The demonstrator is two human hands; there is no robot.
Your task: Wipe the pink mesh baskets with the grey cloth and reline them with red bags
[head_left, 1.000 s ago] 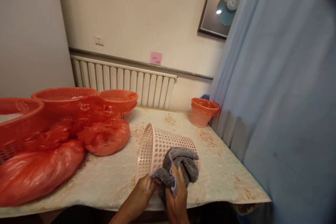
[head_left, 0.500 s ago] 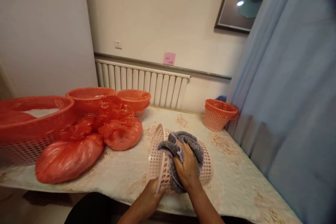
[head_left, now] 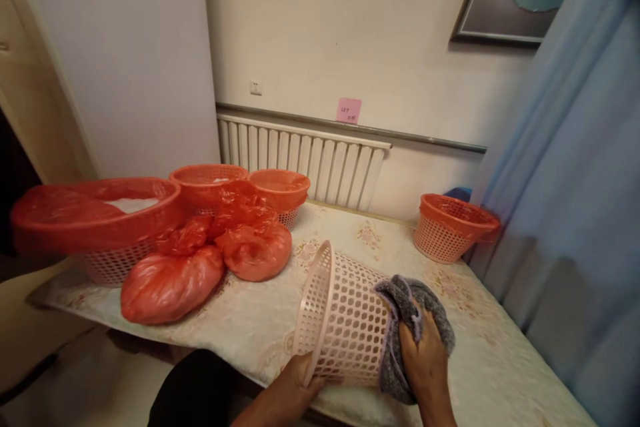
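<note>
A pale pink perforated plastic basket (head_left: 345, 320) lies on its side on the table, its open mouth facing left. My left hand (head_left: 297, 380) grips its rim at the near edge, fingers closed on the plastic. My right hand (head_left: 425, 363) presses a grey fuzzy cloth (head_left: 415, 307) against the basket's bottom end, fingers curled into the cloth. The cloth wraps over the base and drapes to the right.
Several orange baskets lined with red plastic bags (head_left: 200, 260) crowd the table's left half. Another orange basket (head_left: 453, 227) stands at the far right by a blue curtain (head_left: 575, 200). A white radiator (head_left: 305, 160) runs along the wall behind the floral tablecloth (head_left: 250, 320).
The cloth and my right hand have slid from the basket's upper side to its bottom end at the right. The camera view has shifted left.
</note>
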